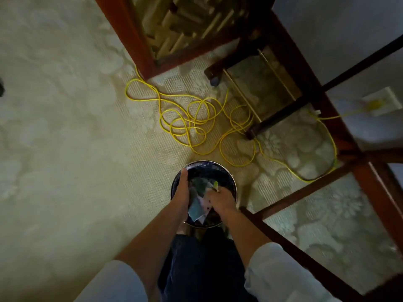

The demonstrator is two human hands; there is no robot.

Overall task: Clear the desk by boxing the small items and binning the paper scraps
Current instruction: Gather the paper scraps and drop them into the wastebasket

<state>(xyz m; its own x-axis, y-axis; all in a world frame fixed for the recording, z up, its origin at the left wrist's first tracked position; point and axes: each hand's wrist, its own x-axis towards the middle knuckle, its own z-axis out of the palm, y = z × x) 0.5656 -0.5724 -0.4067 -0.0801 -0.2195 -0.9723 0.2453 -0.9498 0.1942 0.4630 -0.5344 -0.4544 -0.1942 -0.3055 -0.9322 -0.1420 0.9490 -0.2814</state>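
1. Bin (pixel 226 171): one round waste bin with a dark liner and a thin metallic rim, standing on the floor just in front of the person's legs, seen from the head camera looking straight down.
2. Paper scraps (pixel 197 209): several flat, angular pieces lie inside the bin, bluish-grey, pale pink and one with a yellow-green tip; the exact count cannot be told, and no writing is legible.
3. The left hand (pixel 182 190) reaches into the bin along its left inner wall, fingers stretched flat, its grip released.
4. The right hand (pixel 219 198) is curled over the scraps inside the bin; its grip looks clenched on the paper, though blur makes this unsure.
5. Both forearms are bare, with two pale rolled sleeves (pixel 281 277) at the elbows.
6. One yellow cable (pixel 192 125) lies in loose, tangled loops on the pale patterned carpet (pixel 65 127).
7. Reddish-brown wooden furniture legs (pixel 340 131) stand near the bin on the right.
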